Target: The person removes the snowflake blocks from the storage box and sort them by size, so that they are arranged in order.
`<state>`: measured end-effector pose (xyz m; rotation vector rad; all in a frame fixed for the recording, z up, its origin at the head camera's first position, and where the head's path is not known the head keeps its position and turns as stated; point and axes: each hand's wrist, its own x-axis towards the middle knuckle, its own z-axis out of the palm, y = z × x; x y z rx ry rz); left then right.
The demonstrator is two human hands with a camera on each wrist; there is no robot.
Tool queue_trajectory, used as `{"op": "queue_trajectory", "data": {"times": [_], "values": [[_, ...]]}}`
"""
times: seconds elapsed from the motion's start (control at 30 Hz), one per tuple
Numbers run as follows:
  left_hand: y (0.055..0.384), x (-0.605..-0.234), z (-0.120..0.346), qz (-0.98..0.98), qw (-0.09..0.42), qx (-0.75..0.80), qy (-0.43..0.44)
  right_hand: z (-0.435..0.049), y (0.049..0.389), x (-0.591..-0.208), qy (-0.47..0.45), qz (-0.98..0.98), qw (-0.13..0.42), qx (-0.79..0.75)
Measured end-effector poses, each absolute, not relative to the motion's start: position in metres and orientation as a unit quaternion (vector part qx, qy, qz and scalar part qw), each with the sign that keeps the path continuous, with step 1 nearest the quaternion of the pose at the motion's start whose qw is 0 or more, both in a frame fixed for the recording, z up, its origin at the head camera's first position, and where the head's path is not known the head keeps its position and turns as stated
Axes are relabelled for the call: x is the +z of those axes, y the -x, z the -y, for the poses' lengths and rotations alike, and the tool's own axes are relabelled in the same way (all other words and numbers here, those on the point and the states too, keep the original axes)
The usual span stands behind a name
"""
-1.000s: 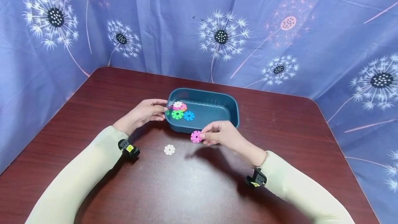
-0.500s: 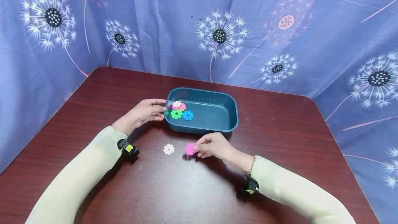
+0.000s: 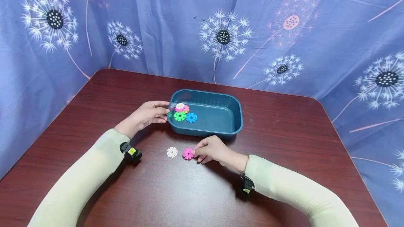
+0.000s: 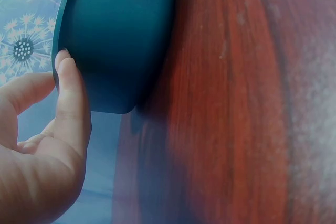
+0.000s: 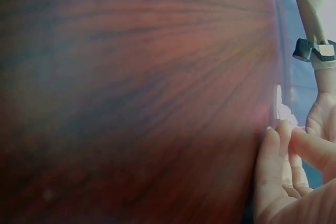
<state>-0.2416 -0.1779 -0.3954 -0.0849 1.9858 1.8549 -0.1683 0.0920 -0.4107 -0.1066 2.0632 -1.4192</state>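
A dark teal plastic bin [image 3: 214, 131] stands on the table. My left hand [image 3: 148, 115] holds its left end, and in the left wrist view the thumb and fingertips of that hand [image 4: 50, 145] meet at the rim. My right hand [image 3: 212, 150] pinches a pink notched disc [image 3: 188, 154] by its right edge, low over the table in front of the bin. Just left of it a white notched disc [image 3: 172, 152] lies flat. Inside the bin's left end are a green disc [image 3: 180, 116], a blue disc [image 3: 191, 117] and a small pile with a white disc [image 3: 180, 106] on top.
The dark red wood-grain table [image 3: 151, 192] carries the bin near its back edge. Behind and beside it hangs a blue curtain [image 3: 176, 27] with dandelion prints. Each wrist wears a small black camera.
My right hand has brought the pink disc down and to the left, from the bin's front rim to beside the white disc. The left hand has stayed at the bin.
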Motion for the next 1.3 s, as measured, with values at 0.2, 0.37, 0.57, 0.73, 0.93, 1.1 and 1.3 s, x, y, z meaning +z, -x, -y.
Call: {"op": "queue_trajectory", "data": {"times": [0.2, 0.37, 0.57, 0.73, 0.93, 1.1, 1.3], "values": [[0.241, -0.392, 0.178, -0.719, 0.211, 0.662, 0.026, -0.090, 0.171, -0.411, 0.045, -0.799, 0.314, -0.511], [0.241, -0.392, 0.177, -0.722, 0.209, 0.659, 0.020, -0.089, 0.175, -0.412, 0.047, -0.805, 0.320, -0.497], [0.241, -0.392, 0.177, -0.724, 0.211, 0.656, 0.026, -0.087, 0.177, -0.415, 0.050, -0.808, 0.327, -0.487], [0.240, -0.392, 0.178, -0.725, 0.209, 0.655, 0.024, -0.086, 0.178, -0.416, 0.052, -0.813, 0.328, -0.479], [0.241, -0.393, 0.177, -0.723, 0.209, 0.658, 0.027, -0.085, 0.179, -0.417, 0.056, -0.816, 0.329, -0.472], [0.241, -0.393, 0.177, -0.724, 0.210, 0.656, 0.027, -0.084, 0.180, -0.416, 0.056, -0.822, 0.326, -0.463], [0.242, -0.394, 0.178, -0.724, 0.210, 0.656, 0.026, -0.081, 0.180, -0.416, 0.058, -0.834, 0.316, -0.449]]}}
